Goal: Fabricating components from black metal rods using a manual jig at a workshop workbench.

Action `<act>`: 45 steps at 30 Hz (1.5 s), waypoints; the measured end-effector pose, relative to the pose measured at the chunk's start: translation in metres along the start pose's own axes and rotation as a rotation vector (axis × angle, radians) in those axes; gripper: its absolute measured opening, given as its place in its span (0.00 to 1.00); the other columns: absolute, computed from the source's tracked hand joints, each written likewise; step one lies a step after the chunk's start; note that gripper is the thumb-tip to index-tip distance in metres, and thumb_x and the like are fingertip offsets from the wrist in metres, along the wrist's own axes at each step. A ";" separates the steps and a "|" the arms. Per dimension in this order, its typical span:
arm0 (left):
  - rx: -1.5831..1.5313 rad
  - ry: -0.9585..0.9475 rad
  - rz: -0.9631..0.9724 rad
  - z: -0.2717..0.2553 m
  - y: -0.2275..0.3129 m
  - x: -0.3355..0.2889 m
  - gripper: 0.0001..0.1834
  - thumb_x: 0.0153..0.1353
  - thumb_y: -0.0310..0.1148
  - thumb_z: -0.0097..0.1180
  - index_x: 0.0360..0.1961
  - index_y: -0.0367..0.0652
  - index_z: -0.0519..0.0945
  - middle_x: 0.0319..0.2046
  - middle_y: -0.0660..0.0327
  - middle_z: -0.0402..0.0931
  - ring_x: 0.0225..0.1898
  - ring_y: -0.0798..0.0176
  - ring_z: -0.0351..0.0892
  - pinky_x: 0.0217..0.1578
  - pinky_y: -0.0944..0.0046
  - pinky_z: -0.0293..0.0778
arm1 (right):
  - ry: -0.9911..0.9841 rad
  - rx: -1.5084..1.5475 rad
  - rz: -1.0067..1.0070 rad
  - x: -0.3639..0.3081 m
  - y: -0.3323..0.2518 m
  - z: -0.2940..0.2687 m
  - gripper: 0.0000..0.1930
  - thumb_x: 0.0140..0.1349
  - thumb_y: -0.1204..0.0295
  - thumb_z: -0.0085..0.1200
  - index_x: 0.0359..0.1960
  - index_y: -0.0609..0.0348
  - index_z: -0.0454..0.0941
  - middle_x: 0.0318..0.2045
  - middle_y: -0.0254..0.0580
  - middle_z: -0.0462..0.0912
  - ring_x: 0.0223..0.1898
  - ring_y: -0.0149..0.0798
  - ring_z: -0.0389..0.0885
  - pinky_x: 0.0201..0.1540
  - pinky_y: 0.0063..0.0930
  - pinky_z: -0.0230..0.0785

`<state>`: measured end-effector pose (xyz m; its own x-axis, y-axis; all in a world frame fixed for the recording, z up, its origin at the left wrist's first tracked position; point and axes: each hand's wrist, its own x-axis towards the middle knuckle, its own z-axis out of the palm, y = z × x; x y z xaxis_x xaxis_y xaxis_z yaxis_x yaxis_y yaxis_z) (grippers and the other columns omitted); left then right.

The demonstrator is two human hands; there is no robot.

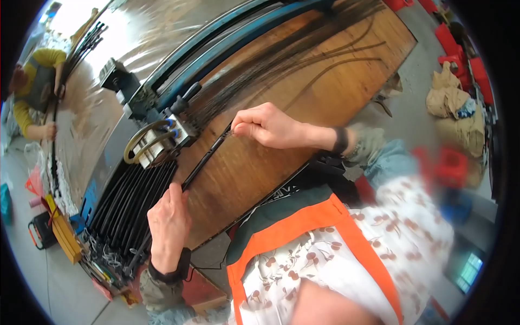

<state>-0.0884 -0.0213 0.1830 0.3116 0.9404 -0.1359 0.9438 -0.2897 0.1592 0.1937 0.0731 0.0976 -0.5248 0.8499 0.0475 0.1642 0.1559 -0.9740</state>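
Note:
A slim black rod (203, 160) runs slantwise between my two hands over the wooden tabletop (233, 181). My left hand (170, 225) is closed around its lower end. Higher up and to the right, my right hand (268, 125) pinches its other end between thumb and fingers. Just left of the rod sits a metal clamp unit (181, 130) with a yellowish hose and a black lever, at the end of a blue rail (216, 51). Beside my left hand lies a row of thick black rods (122, 203).
Thin dark rods (276, 65) fan across the far wooden top. At the upper left a person in yellow sleeves (46, 57) handles long black rods. A yellow bar (62, 233) and a black case (42, 230) are at the left. Red bins (452, 162) stand at the right.

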 end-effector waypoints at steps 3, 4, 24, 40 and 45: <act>-0.005 -0.058 0.008 -0.010 0.000 0.005 0.05 0.64 0.27 0.55 0.35 0.41 0.71 0.25 0.50 0.77 0.27 0.44 0.79 0.23 0.51 0.72 | 0.238 -0.311 -0.611 0.002 0.006 -0.002 0.06 0.56 0.78 0.64 0.32 0.59 0.78 0.26 0.38 0.76 0.32 0.43 0.73 0.39 0.33 0.69; -0.088 -0.108 0.025 -0.012 0.001 0.005 0.05 0.64 0.27 0.56 0.36 0.41 0.71 0.25 0.50 0.77 0.26 0.43 0.79 0.23 0.49 0.71 | 0.245 -0.325 -0.683 0.000 0.004 -0.002 0.08 0.55 0.79 0.65 0.31 0.59 0.76 0.26 0.37 0.75 0.33 0.44 0.73 0.39 0.34 0.69; -0.471 -0.007 -0.006 0.000 0.016 0.010 0.11 0.63 0.25 0.58 0.46 0.39 0.82 0.28 0.47 0.78 0.29 0.43 0.79 0.30 0.57 0.73 | 0.129 -0.540 -0.722 -0.013 0.017 -0.008 0.12 0.58 0.67 0.64 0.38 0.54 0.74 0.35 0.37 0.79 0.43 0.45 0.79 0.46 0.38 0.68; 0.345 0.811 -0.168 -0.133 -0.100 -0.018 0.12 0.70 0.25 0.52 0.52 0.35 0.78 0.40 0.50 0.81 0.40 0.51 0.81 0.45 0.60 0.75 | 0.539 -0.858 -0.448 0.051 0.043 -0.109 0.07 0.62 0.77 0.56 0.42 0.56 0.78 0.32 0.44 0.81 0.36 0.48 0.81 0.38 0.39 0.74; 0.396 0.973 -0.077 -0.143 -0.122 -0.028 0.13 0.70 0.25 0.53 0.53 0.36 0.79 0.37 0.52 0.81 0.34 0.59 0.78 0.39 0.62 0.74 | 0.029 -0.214 -0.424 0.157 -0.040 -0.025 0.06 0.71 0.74 0.51 0.44 0.64 0.77 0.33 0.38 0.84 0.36 0.27 0.82 0.41 0.23 0.75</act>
<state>-0.2279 0.0133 0.3076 0.1919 0.6453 0.7394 0.9806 -0.0954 -0.1713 0.1259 0.2128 0.1495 -0.5601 0.7019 0.4401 0.1106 0.5898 -0.8000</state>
